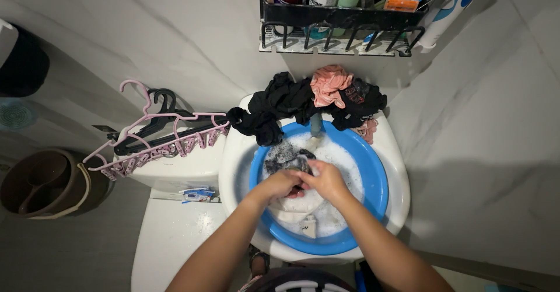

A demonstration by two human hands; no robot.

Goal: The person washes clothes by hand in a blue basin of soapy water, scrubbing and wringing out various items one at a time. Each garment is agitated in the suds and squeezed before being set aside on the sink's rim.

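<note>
My left hand (281, 183) and my right hand (326, 180) meet over a blue basin (377, 181) full of soapy water. Both hands grip a small wet garment (290, 159), dark grey with a bit of red showing under my fingers. The basin sits inside a white sink (395, 152). A pale cloth (298, 209) lies in the foam below my hands.
A heap of black and pink clothes (315, 96) rests on the sink's back rim. Pink and black hangers (157, 131) lie on a white toilet tank at left. A black wall rack (341, 26) with bottles and toothbrushes hangs above. A brown bucket (41, 184) stands far left.
</note>
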